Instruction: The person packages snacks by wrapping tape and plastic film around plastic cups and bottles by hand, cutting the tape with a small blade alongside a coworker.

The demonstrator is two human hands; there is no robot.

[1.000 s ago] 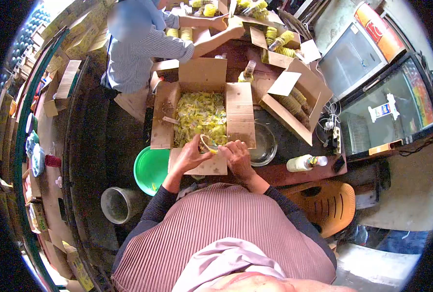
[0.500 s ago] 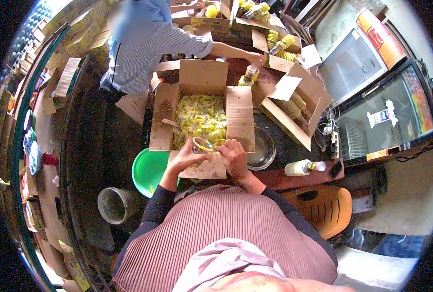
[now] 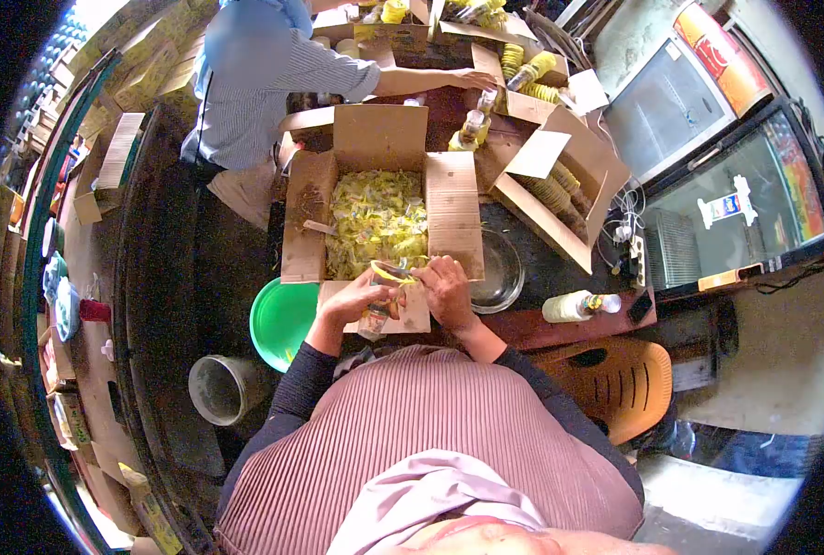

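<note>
Over the cardboard box's near flap [image 3: 415, 313], the left hand [image 3: 349, 303] curls around a clear cup [image 3: 373, 324], probably light, slick and easily squashed, best held gently by its side, while the right hand [image 3: 447, 289] pinches at its yellow rim [image 3: 386, 271].

Lots of yellow going on — yellow rim [image 3: 391, 277] on the see-through cup [image 3: 373, 322], yellow scraps [image 3: 379, 215] with paler bits in a brown box [image 3: 379, 134]. Tub's [image 3: 278, 314] bright green, bucket's [image 3: 217, 390] grey, chair's [image 3: 625, 390] orange. Near shirt [image 3: 430, 398] is dusty mauve with ribbed lines, dark sleeves [image 3: 293, 393], pale lilac cloth [image 3: 435, 486] — the other person's shirt [image 3: 250, 125] is bluish-grey, finely striped.
</note>
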